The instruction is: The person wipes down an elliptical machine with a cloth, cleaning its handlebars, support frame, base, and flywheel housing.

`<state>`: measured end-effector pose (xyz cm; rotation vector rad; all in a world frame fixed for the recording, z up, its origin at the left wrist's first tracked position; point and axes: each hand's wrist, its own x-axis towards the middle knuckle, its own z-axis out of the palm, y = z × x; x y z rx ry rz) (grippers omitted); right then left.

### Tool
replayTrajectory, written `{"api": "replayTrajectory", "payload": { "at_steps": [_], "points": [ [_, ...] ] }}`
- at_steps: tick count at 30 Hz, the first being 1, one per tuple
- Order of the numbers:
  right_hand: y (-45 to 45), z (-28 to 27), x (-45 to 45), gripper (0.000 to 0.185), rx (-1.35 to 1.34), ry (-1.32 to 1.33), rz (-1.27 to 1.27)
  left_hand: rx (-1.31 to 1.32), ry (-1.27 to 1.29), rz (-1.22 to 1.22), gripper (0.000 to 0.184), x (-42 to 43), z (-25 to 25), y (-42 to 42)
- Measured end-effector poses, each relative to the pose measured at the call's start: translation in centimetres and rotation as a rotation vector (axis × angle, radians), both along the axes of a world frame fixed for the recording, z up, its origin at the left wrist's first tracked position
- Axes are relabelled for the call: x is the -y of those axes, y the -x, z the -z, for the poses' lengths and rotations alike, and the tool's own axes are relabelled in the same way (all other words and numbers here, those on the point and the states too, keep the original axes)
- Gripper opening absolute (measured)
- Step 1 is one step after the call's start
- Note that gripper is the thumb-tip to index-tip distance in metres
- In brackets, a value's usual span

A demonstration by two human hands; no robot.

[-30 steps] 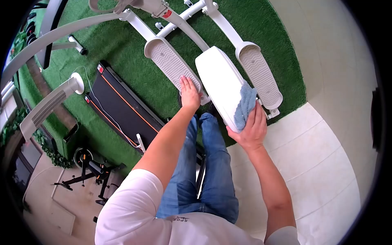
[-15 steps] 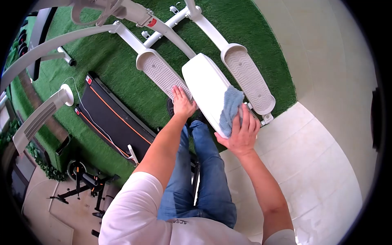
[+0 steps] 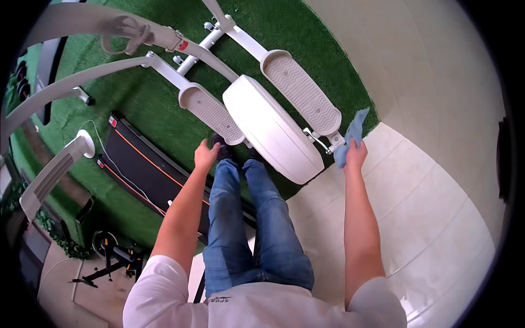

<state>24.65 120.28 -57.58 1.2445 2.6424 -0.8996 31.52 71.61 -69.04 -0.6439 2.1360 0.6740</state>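
Note:
In the head view, my right hand [image 3: 356,157] grips a blue cloth [image 3: 354,132], which hangs up and to the right beside the rear end of the right foot pedal [image 3: 303,90]. My left hand [image 3: 206,154] is held in the air near the left foot pedal [image 3: 210,112], thumb apart from the fingers and nothing in it. Between the two pedals sits the white housing [image 3: 270,128] of an elliptical trainer, touched by neither hand. Its ridged pedals are light grey-beige.
A black treadmill [image 3: 139,158] with orange lines lies left of my legs. A white panel on a round base [image 3: 85,143] stands further left. An exercise bike [image 3: 115,257] is at the lower left. Green turf [image 3: 344,71] meets pale floor tiles [image 3: 415,180] on the right.
My right hand has lifted the cloth off the white housing and moved right. My left hand has left the left pedal and moved left and slightly down. The view has shifted.

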Motion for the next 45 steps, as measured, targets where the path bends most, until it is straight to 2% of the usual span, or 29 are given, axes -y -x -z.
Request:
{"api": "replayTrajectory", "payload": {
  "at_steps": [1,2,4,5,7,9,11,13,16,18,20,24,26,27,29,31,32,33,34,36,37,38,39,41,42,44,45],
  "points": [
    [0.1,1.7,-0.8,0.034,-0.008,0.253,0.129,-0.003,0.045,-0.165,0.070,0.7,-0.7,-0.7],
    [0.5,4.2,-1.6,0.032,0.082,0.302,0.146,-0.015,0.053,-0.167,0.070,0.8,-1.1,-1.0],
    [3.5,4.9,0.5,0.030,0.195,0.456,0.174,-0.014,-0.177,-0.499,0.067,0.7,-1.4,-0.7],
    [3.9,5.9,0.5,0.030,0.198,0.464,0.181,0.021,-0.415,-0.682,0.068,-0.5,-3.1,0.4],
    [4.0,7.8,0.8,0.027,0.286,0.136,0.095,-0.039,-0.515,-0.891,0.063,-4.4,-6.8,3.1],
    [4.2,6.5,2.5,0.024,0.216,0.103,0.132,-0.134,-0.545,-0.780,0.074,-7.4,-8.3,4.4],
    [4.3,6.2,2.5,0.030,0.283,0.082,0.104,-0.208,-0.425,-0.590,0.075,-9.3,-10.0,5.8],
    [4.5,6.2,2.8,0.026,0.247,0.049,0.098,-0.172,-0.453,-0.573,0.079,-10.3,-13.1,7.6],
    [4.4,7.3,2.5,0.023,0.188,0.011,0.090,-0.251,-0.456,-0.490,0.081,-10.8,-13.2,7.7],
    [4.7,6.4,3.3,0.023,0.174,0.009,0.081,-0.120,-0.455,-0.475,0.083,-10.5,-13.7,7.4],
    [6.0,4.2,4.8,0.031,0.272,0.000,0.032,-0.139,-0.396,-0.440,0.083,-9.8,-14.1,6.6],
    [7.1,5.4,5.4,0.033,0.265,-0.028,0.059,-0.176,-0.327,-0.445,0.080,-6.3,-15.6,4.8],
    [8.2,5.6,4.8,0.033,0.336,-0.098,-0.212,-0.183,-0.250,-0.409,0.076,-3.6,-17.1,4.7],
    [8.9,3.5,5.5,0.033,0.336,-0.098,-0.211,-0.192,-0.210,-0.392,0.074,-2.0,-17.9,4.4],
    [11.1,-1.3,7.7,0.033,0.173,-0.052,-0.376,-0.270,-0.141,-0.361,0.069,0.7,-19.5,4.5],
    [11.4,-4.8,9.9,0.035,0.158,0.193,-0.256,-0.364,-0.172,-0.456,0.064,2.3,-20.7,4.4],
    [10.1,-4.3,10.8,0.035,0.018,0.482,-0.128,-0.371,-0.177,-0.435,0.064,2.2,-21.9,5.2],
    [9.2,-6.3,12.6,0.030,0.007,0.667,0.000,-0.366,-0.262,-0.465,0.062,1.5,-23.3,6.0],
    [7.2,-9.2,13.7,0.029,-0.089,0.905,0.030,-0.365,-0.351,-0.494,0.059,0.1,-25.8,6.4],
    [4.5,-16.2,17.7,0.033,-0.151,1.146,0.080,-0.343,-0.510,-0.475,0.061,-3.5,-28.0,6.7],
    [2.6,-17.3,18.7,0.034,-0.133,1.087,-0.029,-0.250,-0.558,-0.546,0.062,-5.8,-31.2,7.0],
    [1.2,-20.8,19.7,0.037,-0.102,1.133,-0.155,-0.166,-0.608,-0.620,0.063,-8.0,-34.3,7.8],
    [-0.5,-21.5,20.1,0.039,-0.126,1.023,-0.317,-0.118,-0.680,-0.639,0.063,-9.1,-34.5,7.2],
    [-2.3,-21.6,20.6,0.039,-0.348,0.799,-0.595,-0.075,-0.922,-0.537,0.056,-10.3,-35.7,7.0],
    [-2.8,-21.8,19.9,0.039,-0.355,0.798,-0.614,-0.094,-0.926,-0.544,0.056,-10.8,-36.5,6.8],
    [-3.5,-22.8,17.6,0.034,-0.475,0.348,-0.830,-0.057,-0.901,-0.414,0.042,-12.0,-37.6,5.9],
    [-3.5,-23.4,16.4,0.034,-0.484,0.357,-0.844,-0.073,-0.894,-0.422,0.042,-12.7,-37.6,5.5]
  ]
}}
